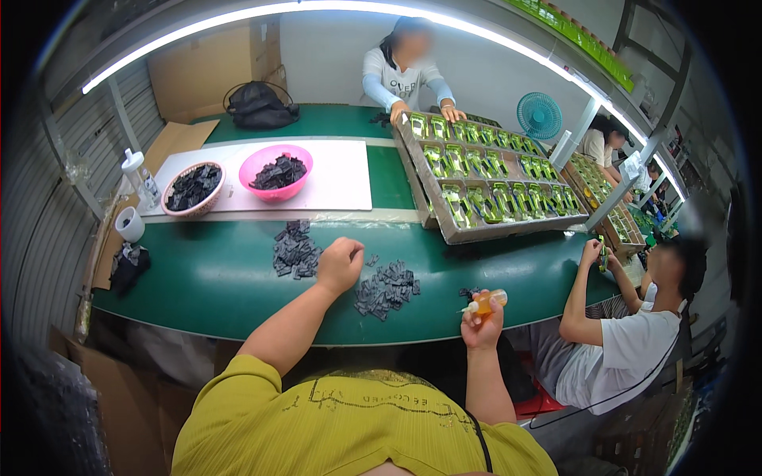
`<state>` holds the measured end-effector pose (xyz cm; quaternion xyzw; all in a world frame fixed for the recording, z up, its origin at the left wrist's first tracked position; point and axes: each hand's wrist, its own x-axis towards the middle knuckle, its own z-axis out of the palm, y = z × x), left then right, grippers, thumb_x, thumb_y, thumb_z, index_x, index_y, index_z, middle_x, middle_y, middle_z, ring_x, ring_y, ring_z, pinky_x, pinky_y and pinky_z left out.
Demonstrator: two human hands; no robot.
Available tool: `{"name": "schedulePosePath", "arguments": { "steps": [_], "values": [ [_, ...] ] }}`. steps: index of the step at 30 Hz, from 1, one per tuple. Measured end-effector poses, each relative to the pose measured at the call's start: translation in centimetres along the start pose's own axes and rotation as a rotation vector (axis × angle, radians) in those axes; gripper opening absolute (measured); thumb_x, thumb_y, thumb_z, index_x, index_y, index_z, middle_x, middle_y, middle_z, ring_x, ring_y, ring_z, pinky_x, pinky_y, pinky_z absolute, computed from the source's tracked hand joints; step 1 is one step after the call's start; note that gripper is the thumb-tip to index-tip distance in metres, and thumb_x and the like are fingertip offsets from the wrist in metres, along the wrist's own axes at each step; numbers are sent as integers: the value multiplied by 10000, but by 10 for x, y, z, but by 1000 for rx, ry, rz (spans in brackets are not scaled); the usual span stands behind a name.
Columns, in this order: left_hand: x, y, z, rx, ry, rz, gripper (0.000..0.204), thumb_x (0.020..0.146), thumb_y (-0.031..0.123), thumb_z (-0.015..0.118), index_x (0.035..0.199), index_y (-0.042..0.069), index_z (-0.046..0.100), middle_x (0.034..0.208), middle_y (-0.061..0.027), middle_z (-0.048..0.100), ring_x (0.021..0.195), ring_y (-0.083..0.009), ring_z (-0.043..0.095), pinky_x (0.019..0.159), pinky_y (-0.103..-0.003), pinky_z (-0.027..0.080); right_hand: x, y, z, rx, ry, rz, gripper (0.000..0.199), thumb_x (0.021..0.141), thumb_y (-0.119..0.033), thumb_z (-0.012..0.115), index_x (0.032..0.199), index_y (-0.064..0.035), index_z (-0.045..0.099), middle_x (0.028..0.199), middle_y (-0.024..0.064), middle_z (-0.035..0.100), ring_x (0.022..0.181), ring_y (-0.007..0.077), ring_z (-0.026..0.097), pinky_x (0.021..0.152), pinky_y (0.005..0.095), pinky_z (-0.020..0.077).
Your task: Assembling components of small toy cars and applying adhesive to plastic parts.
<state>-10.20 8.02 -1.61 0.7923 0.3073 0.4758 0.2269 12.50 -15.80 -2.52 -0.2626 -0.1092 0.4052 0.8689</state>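
My left hand (341, 266) is closed above the green tabletop, fingers curled inward; whatever it may hold is hidden. It is between two heaps of small black parts: the left heap (294, 252) lies against its far side, and the right heap (387, 290) is just beyond the wrist. A few loose black pieces (372, 259) rest near the knuckles. At the table's near edge, my right hand (482, 332) grips a small clear squeeze bottle (490, 301) of amber liquid, its thin nozzle pointing left. Behind that bottle lies a small cluster of black parts (468, 293).
A pink bowl (276, 173) and a woven basket (193, 189), both full of black parts, stand on a white board (340, 170). Stacked trays (476, 230) of green parts fill the far right, with a person's hands on them. Another person (627, 325) sits to my right.
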Motion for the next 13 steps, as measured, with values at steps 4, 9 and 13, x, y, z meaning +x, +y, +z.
{"name": "schedulePosePath", "arguments": {
  "steps": [4,9,13],
  "values": [
    [-1,2,0,-11,-31,7,62,783,107,608,809,60,639,774,-117,608,735,-311,607,644,-402,484,3,0,2,-24,-28,2,229,847,-217,600,1016,-67,568,913,105,644,478,101,473,424,210,374],
    [-1,-9,11,-9,-35,-5,78,781,109,603,813,58,652,795,-127,624,767,-321,613,674,-405,490,-1,-2,0,-51,20,-34,256,841,-220,610,1027,-51,562,908,120,639,478,95,469,424,211,372],
    [-3,-7,26,-37,-50,42,95,775,118,614,820,55,668,829,-138,642,800,-324,622,713,-397,498,1,1,-2,-88,19,-24,277,848,-228,609,1050,-44,567,940,132,644,465,83,466,420,211,370]
  ]
}}
